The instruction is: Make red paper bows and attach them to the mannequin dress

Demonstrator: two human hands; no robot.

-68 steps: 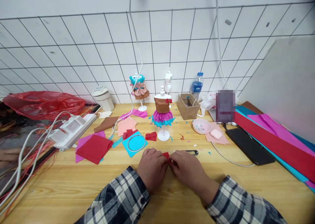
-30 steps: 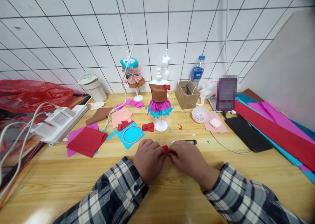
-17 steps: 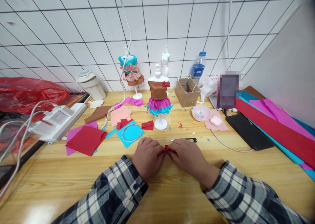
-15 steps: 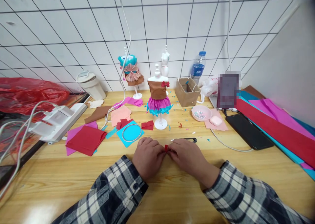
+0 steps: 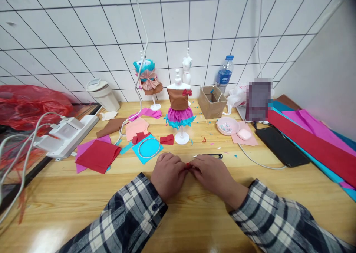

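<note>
Scrap (image 5: 188, 166), red, half-hidden, runs crosswise between left hand (image 5: 168, 176) and right hand (image 5: 213, 175), fingers pinching it. Wooden worktop (image 5: 194, 223) meets tiled wall (image 5: 176, 26).

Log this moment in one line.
left hand: pinches red piece | right hand: pinches same piece | beyond hands: black tool, front mannequin

Bright light is covering the table (image 5: 83, 193), glare is whitening its near left part, pixelation is masking an object (image 5: 258, 99) by its far right corner, lens distortion is skewing the tiled wall (image 5: 178, 23).
</note>
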